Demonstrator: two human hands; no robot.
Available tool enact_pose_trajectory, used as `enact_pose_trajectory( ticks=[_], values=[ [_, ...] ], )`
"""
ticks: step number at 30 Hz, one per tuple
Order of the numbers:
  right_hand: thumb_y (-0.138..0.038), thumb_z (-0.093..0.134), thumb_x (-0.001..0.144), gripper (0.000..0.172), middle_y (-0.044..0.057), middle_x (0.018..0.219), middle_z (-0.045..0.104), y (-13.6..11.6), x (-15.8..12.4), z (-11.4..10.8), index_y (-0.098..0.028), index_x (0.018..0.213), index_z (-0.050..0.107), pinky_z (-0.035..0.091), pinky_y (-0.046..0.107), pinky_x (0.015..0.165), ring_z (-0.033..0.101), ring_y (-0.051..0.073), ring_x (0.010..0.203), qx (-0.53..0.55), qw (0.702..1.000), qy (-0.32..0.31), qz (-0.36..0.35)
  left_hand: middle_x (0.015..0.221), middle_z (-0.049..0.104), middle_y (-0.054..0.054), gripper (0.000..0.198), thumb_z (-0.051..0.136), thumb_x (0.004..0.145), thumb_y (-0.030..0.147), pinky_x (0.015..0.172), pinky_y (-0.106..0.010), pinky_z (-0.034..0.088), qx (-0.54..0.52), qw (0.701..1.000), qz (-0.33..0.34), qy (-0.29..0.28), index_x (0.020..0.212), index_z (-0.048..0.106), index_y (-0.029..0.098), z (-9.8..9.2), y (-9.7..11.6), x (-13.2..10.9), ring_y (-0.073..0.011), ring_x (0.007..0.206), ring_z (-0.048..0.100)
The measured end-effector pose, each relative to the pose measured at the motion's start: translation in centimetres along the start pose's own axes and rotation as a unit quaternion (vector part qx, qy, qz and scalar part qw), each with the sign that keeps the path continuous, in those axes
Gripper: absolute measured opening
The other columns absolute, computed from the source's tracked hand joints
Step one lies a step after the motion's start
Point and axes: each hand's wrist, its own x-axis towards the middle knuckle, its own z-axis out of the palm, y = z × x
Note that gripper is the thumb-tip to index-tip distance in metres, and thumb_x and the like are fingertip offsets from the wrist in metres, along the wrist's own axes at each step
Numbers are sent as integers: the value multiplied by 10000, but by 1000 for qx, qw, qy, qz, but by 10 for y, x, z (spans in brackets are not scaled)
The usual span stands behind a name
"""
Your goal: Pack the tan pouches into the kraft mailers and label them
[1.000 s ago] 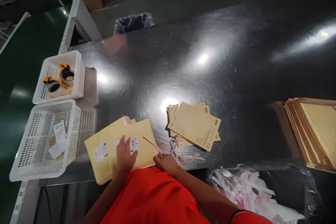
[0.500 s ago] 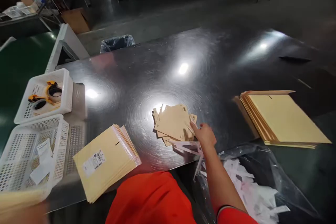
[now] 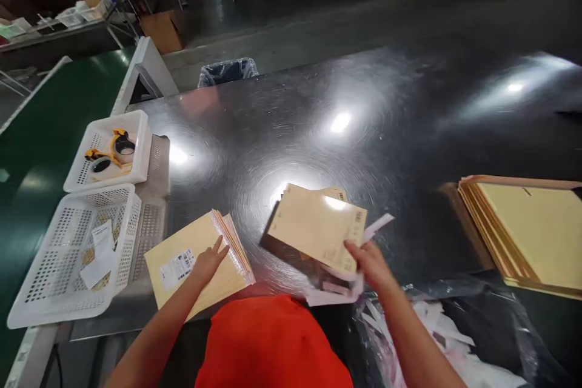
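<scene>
My right hand [image 3: 373, 267] grips the near edge of a small tan envelope [image 3: 318, 227] and lifts it off the shiny metal table [image 3: 318, 115]; pale paper strips [image 3: 334, 291] hang under the hand. More small envelopes lie beneath it, mostly hidden. My left hand [image 3: 207, 262] rests flat, fingers spread, on a stack of yellow padded mailers [image 3: 195, 264] with a barcode label [image 3: 178, 267] on top. My red shirt fills the bottom middle.
Two white perforated baskets stand at the left: the far basket [image 3: 136, 133] holds tape dispensers, the near basket [image 3: 127, 218] holds paper slips. A large stack of yellow mailers [image 3: 527, 230] lies at the right. A clear bag of paper strips [image 3: 436, 333] hangs below the table edge. A lined bin [image 3: 227, 71] stands beyond the table.
My right hand went from the strips to the small envelopes and has lifted one. My left hand left the mailer stack and has come back to rest on it.
</scene>
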Motion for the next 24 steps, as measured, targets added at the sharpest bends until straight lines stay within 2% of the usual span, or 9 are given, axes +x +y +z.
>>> enact_pose_trajectory(
  ticks=[4, 6, 7, 9, 11, 15, 17, 20, 24],
  values=[
    [-498, 725, 654, 559, 134, 1066, 704, 25, -3, 108, -186, 1089, 565, 564, 438, 797, 689, 281, 898, 75, 994, -73, -23, 1387, 484, -72, 406, 565, 712, 13, 879, -366, 443, 49, 997, 39, -37, 1049, 614, 235, -14, -3, 6, -268, 1120, 538],
    [-506, 710, 686, 590, 127, 1112, 689, 35, 2, 143, -177, 1148, 549, 535, 436, 871, 659, 281, 994, 71, 987, -136, -40, 1271, 536, -77, 359, 539, 754, 37, 874, -341, 432, 62, 996, 50, -39, 1061, 583, 218, -17, -4, -1, -249, 1122, 519],
    [-498, 710, 692, 599, 120, 1118, 686, 40, 6, 152, -178, 1169, 544, 524, 433, 889, 646, 279, 1023, 65, 981, -179, -42, 1240, 538, -84, 330, 514, 789, 57, 872, -334, 427, 64, 996, 54, -37, 1078, 564, 208, -18, -3, -5, -241, 1118, 513],
    [-476, 728, 681, 610, 104, 1102, 690, 47, 11, 154, -179, 1184, 549, 517, 428, 888, 642, 273, 1019, 52, 963, -264, -23, 1191, 537, -101, 239, 448, 865, 108, 855, -328, 423, 61, 996, 59, -35, 1069, 547, 182, -15, 3, -13, -228, 1074, 520],
    [-465, 742, 667, 618, 96, 1071, 699, 52, 15, 146, -175, 1182, 560, 523, 424, 854, 660, 265, 958, 43, 942, -333, 23, 1148, 540, -102, 192, 387, 916, 152, 833, -321, 422, 47, 996, 67, -35, 1020, 547, 172, -8, 13, -17, -216, 1022, 529],
    [-461, 774, 627, 634, 96, 1016, 717, 54, 15, 145, -163, 1155, 586, 526, 419, 808, 685, 259, 862, 33, 906, -401, 128, 1106, 556, -41, 158, 406, 911, 144, 835, -279, 408, 10, 994, 101, -39, 948, 545, 208, 4, 35, -19, -178, 1004, 517],
    [-462, 790, 605, 637, 98, 1017, 718, 50, 13, 159, -161, 1132, 598, 521, 426, 824, 686, 263, 867, 40, 903, -404, 142, 1107, 561, -36, 167, 416, 891, 113, 857, -279, 402, 3, 993, 110, -41, 936, 546, 208, 2, 37, -19, -181, 1031, 507],
    [-487, 788, 598, 607, 91, 994, 724, 43, 12, 178, -171, 1087, 618, 516, 437, 850, 688, 262, 867, 58, 912, -381, 141, 1187, 538, -76, 193, 387, 899, 111, 902, -317, 397, 10, 993, 108, -35, 983, 543, 187, -12, 28, -22, -211, 1090, 484],
    [-506, 790, 577, 620, 83, 936, 726, 41, 8, 183, -166, 1065, 617, 521, 435, 842, 689, 255, 833, 73, 920, -353, 153, 1193, 549, -58, 187, 399, 909, 151, 890, -316, 416, 16, 992, 116, -44, 1010, 546, 207, -27, 22, -24, -206, 1065, 515]
  ],
)
